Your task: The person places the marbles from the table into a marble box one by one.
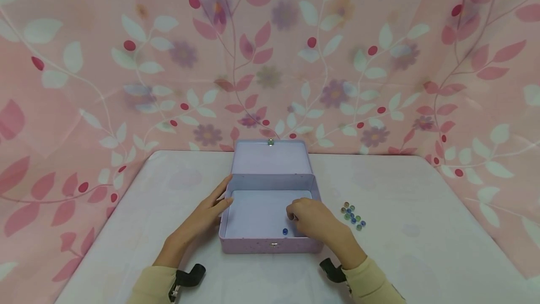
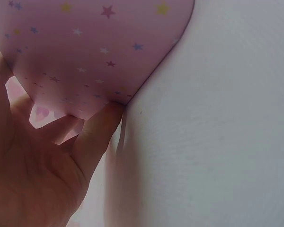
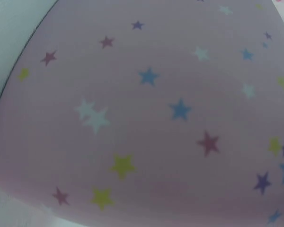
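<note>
The fingers (image 1: 295, 214) of the right hand (image 1: 314, 222) are curled downward inside the open box (image 1: 270, 243), over its pale floor near the front right corner. Whether they pinch anything cannot be told; their tips are hidden from the head camera, and the right wrist view shows only the starred pink wall of the box, close up. Just left of those fingers, on the box floor by the front wall, lies a single blue marble (image 1: 285, 231), apart from the hand.

The fingers (image 1: 221, 196) of the left hand (image 1: 206, 215) lie fairly straight against the outside of the box's left wall; the left wrist view shows a fingertip (image 2: 109, 116) touching the lower edge of the starred wall where it meets the tabletop (image 2: 217, 142). That hand appears to steady the box rather than grip it.

Outward to the right of the right hand, a small cluster of marbles (image 1: 352, 216), green, blue and clear, rests on the tabletop, near the box but not touching it. The lid (image 1: 270, 158) stands open behind, leaning away.

By my judgement the step in hand is dropping marbles into the box, one already being in. The next move calls for lifting the right hand clear of the right wall, reaching to the cluster and pinching one marble without scattering its neighbours, while the left hand holds the box firm.
</note>
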The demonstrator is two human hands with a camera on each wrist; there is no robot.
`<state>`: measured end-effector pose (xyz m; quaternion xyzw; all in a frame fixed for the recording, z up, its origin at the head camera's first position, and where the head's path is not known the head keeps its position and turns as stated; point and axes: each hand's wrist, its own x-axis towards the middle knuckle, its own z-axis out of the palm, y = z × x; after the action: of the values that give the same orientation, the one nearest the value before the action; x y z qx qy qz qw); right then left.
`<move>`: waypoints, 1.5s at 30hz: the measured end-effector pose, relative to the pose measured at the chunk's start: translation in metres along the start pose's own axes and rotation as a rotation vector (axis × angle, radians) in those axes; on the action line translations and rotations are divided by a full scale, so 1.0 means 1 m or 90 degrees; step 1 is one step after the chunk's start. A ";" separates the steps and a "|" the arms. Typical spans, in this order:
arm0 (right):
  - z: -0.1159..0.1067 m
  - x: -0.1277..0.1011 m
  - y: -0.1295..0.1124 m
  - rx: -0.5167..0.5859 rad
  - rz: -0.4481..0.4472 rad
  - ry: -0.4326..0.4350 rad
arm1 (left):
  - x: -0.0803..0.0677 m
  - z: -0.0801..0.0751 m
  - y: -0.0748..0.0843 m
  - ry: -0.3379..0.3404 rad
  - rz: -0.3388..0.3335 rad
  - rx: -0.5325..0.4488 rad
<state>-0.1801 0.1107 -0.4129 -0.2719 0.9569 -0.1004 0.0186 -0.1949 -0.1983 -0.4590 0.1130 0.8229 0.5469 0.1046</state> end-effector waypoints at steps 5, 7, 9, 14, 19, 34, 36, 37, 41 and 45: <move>0.000 -0.001 0.001 0.006 -0.003 0.001 | 0.000 0.001 0.000 -0.001 -0.004 -0.006; 0.000 -0.002 0.002 0.017 -0.005 0.001 | 0.000 0.001 0.000 -0.002 -0.009 -0.012; -0.001 -0.003 0.004 0.033 -0.009 0.000 | -0.001 0.002 0.000 -0.004 -0.013 -0.015; -0.007 -0.006 0.009 0.072 -0.015 0.006 | -0.001 0.004 0.002 -0.004 -0.022 -0.016; -0.017 -0.009 0.014 0.095 -0.018 0.021 | -0.002 0.003 0.003 0.002 -0.021 -0.011; -0.044 -0.022 0.045 0.140 -0.027 0.137 | -0.001 0.003 0.002 0.012 -0.010 0.015; -0.046 -0.024 0.052 0.148 -0.020 0.151 | -0.001 0.003 0.002 0.012 -0.009 0.015; -0.048 -0.025 0.055 0.151 -0.013 0.156 | -0.001 0.002 0.002 0.012 -0.009 0.014; -0.053 -0.031 0.069 0.144 0.020 0.165 | -0.002 0.002 0.003 0.011 -0.009 0.009; -0.059 -0.037 0.085 0.135 0.048 0.158 | -0.002 0.002 0.003 0.010 -0.008 0.011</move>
<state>-0.1974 0.2117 -0.3734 -0.2178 0.9454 -0.2328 -0.0677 -0.1920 -0.1956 -0.4569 0.1044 0.8289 0.5403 0.1004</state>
